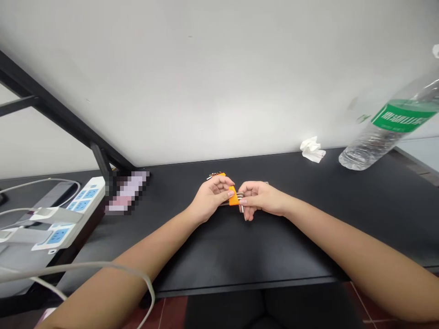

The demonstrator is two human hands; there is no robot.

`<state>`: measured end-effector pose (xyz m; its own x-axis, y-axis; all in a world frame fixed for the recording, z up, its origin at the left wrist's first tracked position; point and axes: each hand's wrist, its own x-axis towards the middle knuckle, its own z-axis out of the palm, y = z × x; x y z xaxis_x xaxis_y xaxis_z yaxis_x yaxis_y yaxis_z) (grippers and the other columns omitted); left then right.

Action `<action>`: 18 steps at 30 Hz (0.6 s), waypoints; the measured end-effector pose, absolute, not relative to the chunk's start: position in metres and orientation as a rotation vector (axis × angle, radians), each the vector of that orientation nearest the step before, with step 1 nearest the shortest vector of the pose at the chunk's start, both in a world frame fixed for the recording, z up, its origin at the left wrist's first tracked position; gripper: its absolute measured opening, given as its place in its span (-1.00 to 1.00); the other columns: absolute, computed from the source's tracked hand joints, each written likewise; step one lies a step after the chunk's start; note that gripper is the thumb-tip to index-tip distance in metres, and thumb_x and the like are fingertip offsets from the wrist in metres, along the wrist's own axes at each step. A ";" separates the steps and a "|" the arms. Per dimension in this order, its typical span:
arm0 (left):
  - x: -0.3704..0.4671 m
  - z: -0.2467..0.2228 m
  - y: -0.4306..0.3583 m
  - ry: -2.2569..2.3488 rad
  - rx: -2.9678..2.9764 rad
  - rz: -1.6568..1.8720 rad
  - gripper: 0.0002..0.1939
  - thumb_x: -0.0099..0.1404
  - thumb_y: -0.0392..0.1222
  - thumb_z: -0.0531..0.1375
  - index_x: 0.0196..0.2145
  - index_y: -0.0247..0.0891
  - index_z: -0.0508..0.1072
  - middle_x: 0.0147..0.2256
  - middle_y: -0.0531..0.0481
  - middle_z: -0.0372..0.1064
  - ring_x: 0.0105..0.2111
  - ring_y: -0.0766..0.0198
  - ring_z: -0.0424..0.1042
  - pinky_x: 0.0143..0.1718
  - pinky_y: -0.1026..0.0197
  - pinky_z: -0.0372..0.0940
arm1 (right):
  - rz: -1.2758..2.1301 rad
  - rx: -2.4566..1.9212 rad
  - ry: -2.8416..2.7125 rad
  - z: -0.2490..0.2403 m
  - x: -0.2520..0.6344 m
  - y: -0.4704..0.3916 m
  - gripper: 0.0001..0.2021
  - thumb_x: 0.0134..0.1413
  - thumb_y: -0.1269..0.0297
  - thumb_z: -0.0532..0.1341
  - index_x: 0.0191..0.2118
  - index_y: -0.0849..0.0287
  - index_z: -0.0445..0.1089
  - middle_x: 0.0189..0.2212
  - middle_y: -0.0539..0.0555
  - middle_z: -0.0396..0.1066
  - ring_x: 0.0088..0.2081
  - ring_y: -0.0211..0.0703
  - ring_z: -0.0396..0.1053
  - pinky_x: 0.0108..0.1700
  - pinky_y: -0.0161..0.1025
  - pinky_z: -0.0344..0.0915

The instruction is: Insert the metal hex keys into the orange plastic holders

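An orange plastic holder (233,195) is pinched between the thumb and fingers of my left hand (216,194). Several thin bent metal rods (240,195), which look like hex keys, stick out of the holder's right side. My right hand (259,197) is closed on these rods, its thumb tip beside the holder; its fingers partly cover them. Both hands are over the middle of the black table. Just behind my left hand lies another orange piece (222,174) with dark and light rods, mostly hidden by my fingers.
At the right stands a large clear bottle (368,132) with a green label, near a crumpled tissue (312,149). A white power strip (85,194) with plugs and cables is on the left. A pale cable (130,269) loops over my left forearm. Behind the black table (260,256) rises a white wall.
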<state>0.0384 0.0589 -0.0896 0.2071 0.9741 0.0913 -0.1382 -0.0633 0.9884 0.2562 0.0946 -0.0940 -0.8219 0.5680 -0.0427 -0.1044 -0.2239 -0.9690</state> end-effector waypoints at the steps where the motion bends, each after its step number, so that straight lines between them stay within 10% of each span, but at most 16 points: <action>1: 0.039 -0.089 0.059 0.929 1.253 1.181 -0.69 0.14 -0.18 0.46 -0.21 -0.28 0.49 -0.33 0.01 0.48 -0.36 0.32 0.51 -0.31 0.28 0.45 | 2.056 -0.573 -1.582 -0.094 0.256 0.095 -0.63 0.07 0.08 0.45 -0.19 0.23 0.38 -0.43 0.06 0.55 -0.46 -0.16 0.55 -0.38 -0.23 0.52; 18: 0.049 -0.083 0.053 0.883 1.032 1.133 -0.63 0.10 -0.14 0.49 -0.20 -0.33 0.53 -0.36 -0.08 0.56 -0.39 0.23 0.57 -0.29 0.20 0.46 | 2.138 -0.526 -1.274 -0.095 0.250 0.087 -0.65 0.14 0.04 0.40 -0.27 0.16 0.29 -0.58 -0.12 0.36 -0.66 -0.39 0.24 -0.63 -0.43 0.16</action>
<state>0.0490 0.0526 -0.0827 0.2111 0.9765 -0.0424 -0.2796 0.1019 0.9547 0.2498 0.0872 -0.0946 -0.7485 0.6622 -0.0358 -0.2837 -0.3685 -0.8853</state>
